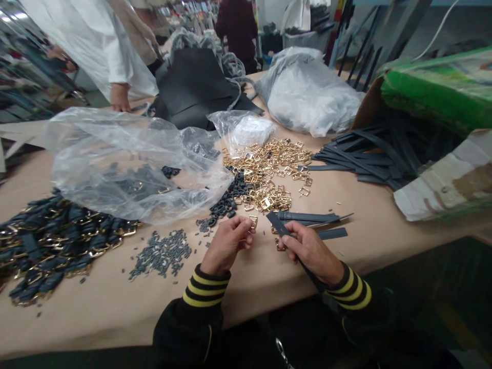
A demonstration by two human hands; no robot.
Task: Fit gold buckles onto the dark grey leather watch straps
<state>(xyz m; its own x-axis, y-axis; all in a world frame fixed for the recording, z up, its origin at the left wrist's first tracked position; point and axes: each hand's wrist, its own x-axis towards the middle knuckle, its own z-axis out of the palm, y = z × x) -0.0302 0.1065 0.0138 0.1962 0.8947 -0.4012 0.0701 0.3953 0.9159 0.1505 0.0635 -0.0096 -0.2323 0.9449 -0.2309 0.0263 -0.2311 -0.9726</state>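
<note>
My left hand is closed, its fingertips pinching a small gold buckle. In my right hand is a dark strap, gripped between thumb and fingers, its flat end pointing up and left toward the buckle but apart from it. Another gold buckle shows beside the right fingers. Behind both hands spreads a pile of gold buckles, with small dark loops along its left side. More dark straps lie just beyond my right hand.
Finished dark pieces with gold buckles are heaped left, near small dark bits. Clear plastic covers the left middle. A box of straps stands right. A person in white rests a hand on the table's far side.
</note>
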